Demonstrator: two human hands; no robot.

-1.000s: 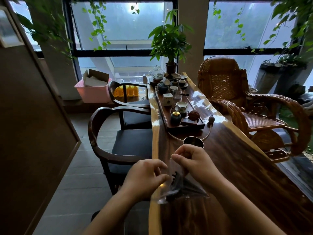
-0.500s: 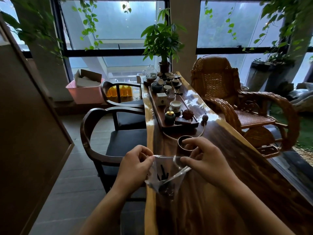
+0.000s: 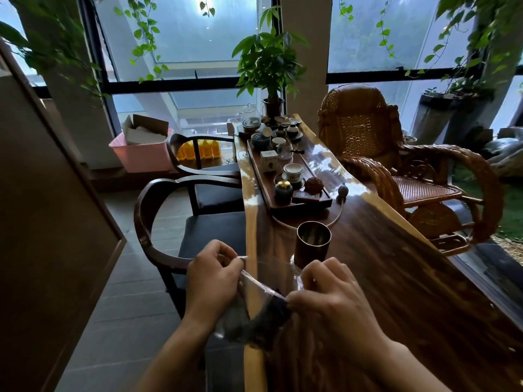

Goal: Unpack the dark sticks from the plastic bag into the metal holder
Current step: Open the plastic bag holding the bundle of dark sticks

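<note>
Lower now, our hands have cleared the metal holder, with the plastic bag stretched between them.
Head view: our left hand pinches the bag's left edge, and our right hand pinches the opposite edge. The dark sticks bunch inside, blurred, on our side of the holder, and seem to slant up toward the right hand. Upright on the table, the holder stands just beyond that hand, the nearer one.

The left grip pinched the plastic bag at its top corner, and the right grip pinched it lower, beside the dark sticks bunched inside. The metal holder stood upright on the bench just beyond them.
</note>
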